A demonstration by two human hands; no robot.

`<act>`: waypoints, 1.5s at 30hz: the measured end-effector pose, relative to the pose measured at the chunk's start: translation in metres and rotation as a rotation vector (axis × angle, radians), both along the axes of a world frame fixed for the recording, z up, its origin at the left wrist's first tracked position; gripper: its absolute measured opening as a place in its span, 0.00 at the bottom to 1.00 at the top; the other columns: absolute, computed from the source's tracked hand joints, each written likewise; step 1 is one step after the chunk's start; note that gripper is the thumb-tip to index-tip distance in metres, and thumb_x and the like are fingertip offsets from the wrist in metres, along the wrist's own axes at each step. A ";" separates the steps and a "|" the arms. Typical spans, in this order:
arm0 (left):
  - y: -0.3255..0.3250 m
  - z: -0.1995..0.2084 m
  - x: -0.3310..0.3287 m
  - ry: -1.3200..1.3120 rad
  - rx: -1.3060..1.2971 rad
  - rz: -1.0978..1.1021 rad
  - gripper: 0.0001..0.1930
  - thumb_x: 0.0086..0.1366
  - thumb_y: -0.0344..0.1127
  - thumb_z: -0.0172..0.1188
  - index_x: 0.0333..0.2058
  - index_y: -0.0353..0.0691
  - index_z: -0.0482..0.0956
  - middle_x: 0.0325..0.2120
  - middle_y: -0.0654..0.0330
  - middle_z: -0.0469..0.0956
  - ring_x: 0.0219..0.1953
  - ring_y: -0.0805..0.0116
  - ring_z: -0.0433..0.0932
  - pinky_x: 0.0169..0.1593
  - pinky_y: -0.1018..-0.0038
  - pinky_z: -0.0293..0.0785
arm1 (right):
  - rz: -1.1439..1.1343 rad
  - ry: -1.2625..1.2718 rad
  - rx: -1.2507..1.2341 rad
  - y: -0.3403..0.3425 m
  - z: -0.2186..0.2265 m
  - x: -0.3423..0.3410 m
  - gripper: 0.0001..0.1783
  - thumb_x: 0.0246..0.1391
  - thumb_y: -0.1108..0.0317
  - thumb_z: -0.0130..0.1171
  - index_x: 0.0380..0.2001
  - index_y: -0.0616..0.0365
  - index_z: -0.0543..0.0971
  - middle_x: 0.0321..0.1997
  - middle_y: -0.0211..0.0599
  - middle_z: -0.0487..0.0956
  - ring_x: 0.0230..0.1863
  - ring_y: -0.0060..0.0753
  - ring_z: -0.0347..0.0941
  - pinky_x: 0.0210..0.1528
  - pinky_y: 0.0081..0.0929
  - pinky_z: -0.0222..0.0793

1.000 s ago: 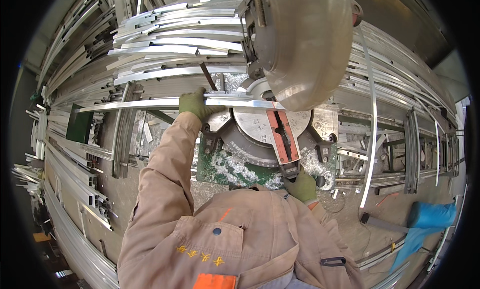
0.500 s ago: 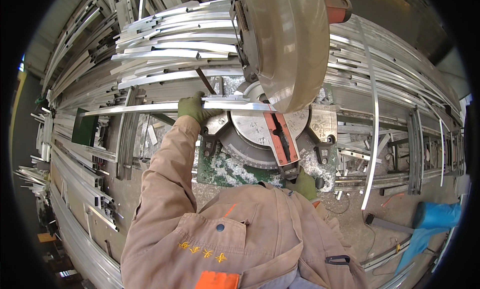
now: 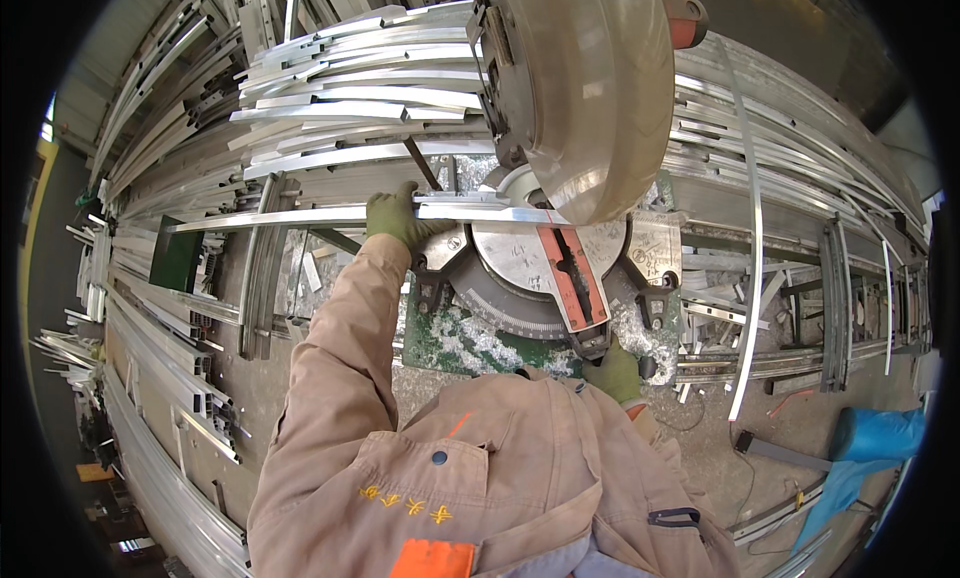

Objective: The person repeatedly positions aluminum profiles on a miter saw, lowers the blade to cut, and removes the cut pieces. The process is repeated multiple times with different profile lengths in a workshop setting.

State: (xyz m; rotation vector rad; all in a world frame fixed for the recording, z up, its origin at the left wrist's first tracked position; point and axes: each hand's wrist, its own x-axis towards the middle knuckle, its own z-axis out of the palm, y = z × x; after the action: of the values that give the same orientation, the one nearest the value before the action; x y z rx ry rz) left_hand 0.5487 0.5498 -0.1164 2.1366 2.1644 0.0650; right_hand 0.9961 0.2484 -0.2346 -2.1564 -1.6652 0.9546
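Note:
My left hand, in a green work glove, is closed on a long silvery aluminium bar. The bar lies across the mitre saw's bed, and its right end reaches under the big blade guard. The saw head is raised above the round turntable, whose red slotted insert points toward me, slightly to the right. At the turntable's front my right hand, gloved in green too, grips the front handle; most of its fingers are hidden.
Behind the saw, stacked aluminium profiles spread left and right. More lengths lie at the left. One long strip slants down at the right. Metal chips litter the green base. A blue roll rests at the lower right.
The whole scene sits slightly farther right in the picture. My hands, the bar and the saw keep the same places relative to one another.

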 end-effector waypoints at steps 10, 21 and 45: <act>-0.011 -0.001 0.014 -0.080 0.076 0.003 0.75 0.45 0.93 0.84 0.81 0.45 0.81 0.57 0.49 0.99 0.68 0.48 0.93 0.89 0.51 0.61 | 0.027 0.004 0.009 -0.003 -0.002 0.005 0.53 0.60 0.51 0.82 0.79 0.73 0.73 0.51 0.73 0.94 0.53 0.79 0.94 0.59 0.65 0.90; -0.007 0.011 0.013 -0.036 0.014 0.012 0.69 0.42 0.93 0.86 0.73 0.46 0.89 0.58 0.46 0.98 0.66 0.38 0.92 0.75 0.53 0.82 | 0.023 0.021 0.031 -0.006 -0.002 0.003 0.54 0.61 0.51 0.81 0.82 0.69 0.72 0.51 0.73 0.94 0.53 0.80 0.93 0.60 0.67 0.89; -0.008 0.013 0.009 -0.029 0.003 -0.026 0.65 0.48 0.89 0.87 0.73 0.45 0.89 0.56 0.45 0.98 0.63 0.39 0.94 0.76 0.50 0.81 | -0.013 0.050 0.059 -0.005 -0.003 0.001 0.49 0.58 0.56 0.83 0.78 0.70 0.78 0.52 0.69 0.95 0.54 0.79 0.93 0.60 0.66 0.90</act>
State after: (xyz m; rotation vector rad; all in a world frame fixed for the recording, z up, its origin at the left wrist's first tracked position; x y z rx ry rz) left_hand 0.5580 0.5417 -0.1030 2.1517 2.1218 0.0965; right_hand 0.9973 0.2437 -0.2375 -2.0858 -1.6331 0.9360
